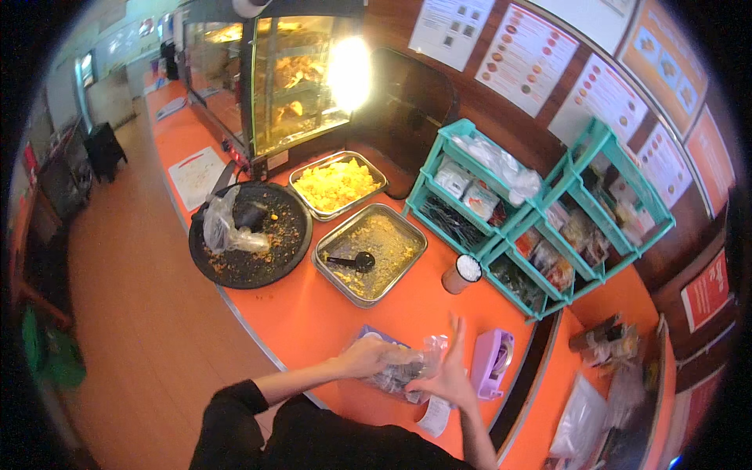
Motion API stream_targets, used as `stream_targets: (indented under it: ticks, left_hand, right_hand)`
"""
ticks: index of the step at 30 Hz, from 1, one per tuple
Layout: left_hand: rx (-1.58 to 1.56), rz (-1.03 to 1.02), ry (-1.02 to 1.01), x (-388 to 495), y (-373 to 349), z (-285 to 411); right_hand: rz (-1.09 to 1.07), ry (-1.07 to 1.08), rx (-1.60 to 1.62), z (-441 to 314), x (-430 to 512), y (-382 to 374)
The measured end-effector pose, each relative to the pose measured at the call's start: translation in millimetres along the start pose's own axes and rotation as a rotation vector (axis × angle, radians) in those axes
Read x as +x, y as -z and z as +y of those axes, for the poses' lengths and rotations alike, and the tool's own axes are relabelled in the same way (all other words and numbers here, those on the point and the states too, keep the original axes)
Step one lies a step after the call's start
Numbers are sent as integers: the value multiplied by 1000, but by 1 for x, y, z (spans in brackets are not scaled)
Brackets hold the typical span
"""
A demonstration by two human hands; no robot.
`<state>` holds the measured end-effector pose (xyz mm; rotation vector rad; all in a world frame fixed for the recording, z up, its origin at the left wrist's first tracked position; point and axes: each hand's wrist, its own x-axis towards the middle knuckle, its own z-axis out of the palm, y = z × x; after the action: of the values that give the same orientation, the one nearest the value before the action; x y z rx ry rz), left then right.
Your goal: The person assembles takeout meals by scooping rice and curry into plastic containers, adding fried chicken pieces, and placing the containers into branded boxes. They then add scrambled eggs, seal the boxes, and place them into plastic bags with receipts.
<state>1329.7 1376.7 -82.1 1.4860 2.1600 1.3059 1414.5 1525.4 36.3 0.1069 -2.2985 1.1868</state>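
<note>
Near the counter's front edge, my left hand [373, 356] grips the side of a clear plastic bag [392, 379] with dark contents. My right hand [449, 373] is at the other end of the bag, fingers spread and thumb beside the crumpled plastic; whether it holds the film I cannot tell. Under and behind the bag lies a blue and purple box or packet [376, 335], partly hidden. A white paper slip [435, 416] bearing print lies below my right hand. Just right of it stands a purple tape dispenser [492, 364].
Behind are a metal tray with crumbs [405, 226] and a black scoop [363, 261], a tray of yellow food [338, 185], and a round black board [282, 258] with a plastic bag. A cup of white grains [461, 276] stands before teal stacked bins [490, 226]. A lit food cabinet [302, 82] stands beyond.
</note>
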Motion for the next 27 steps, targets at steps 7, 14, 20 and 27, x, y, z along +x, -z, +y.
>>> stream_targets:
  ticks: [7,14,20,27]
  left_hand:
    - [-53,-269,-186,34,16,-6]
    - [-164,-10,-317,38,-9,0]
    - [-584,-167,-216,40,-19,0]
    - [-650,-130,-88,33,-21,3]
  right_hand:
    - [-632,94,-364,44,-18,-11]
    - [-878,494,-503,41,21,-19]
    - [-883,-117,65,152,113,23]
    - [-168,-225,-474,288,162,38]
